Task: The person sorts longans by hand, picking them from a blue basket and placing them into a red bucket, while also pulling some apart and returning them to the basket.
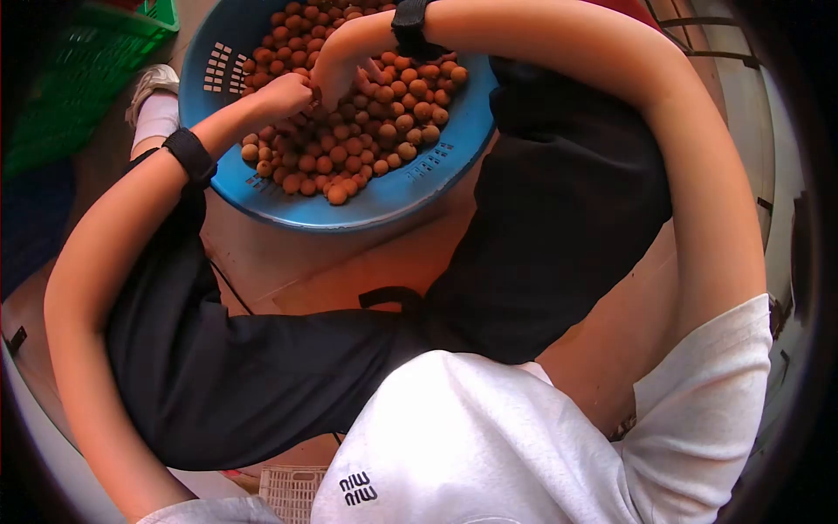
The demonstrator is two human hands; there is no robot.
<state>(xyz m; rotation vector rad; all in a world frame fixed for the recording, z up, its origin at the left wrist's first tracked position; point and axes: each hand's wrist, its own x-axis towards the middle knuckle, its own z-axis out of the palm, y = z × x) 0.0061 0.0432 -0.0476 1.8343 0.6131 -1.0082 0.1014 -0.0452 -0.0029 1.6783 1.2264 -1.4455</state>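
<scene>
A wide blue plastic basin (340, 221) with slotted sides holds a heap of small round brown fruits (353, 144) that look like longans. Both hands are down in it, close together and seemingly touching. My left hand (286, 98) is bent over the fruits at the left, its fingers curled and partly hidden among them. From the upper right, my right hand (340, 72) reaches in with its wrist bent and its fingers curled low over the heap. What either hand grips, if anything, is hidden. Each wrist wears a black band.
My legs in black trousers (559, 201) are spread on either side of the basin on the tiled floor (349, 275). A green crate (83, 83) stands at the upper left. Below, a pale slatted crate (292, 493) shows beside my white shirt (471, 437).
</scene>
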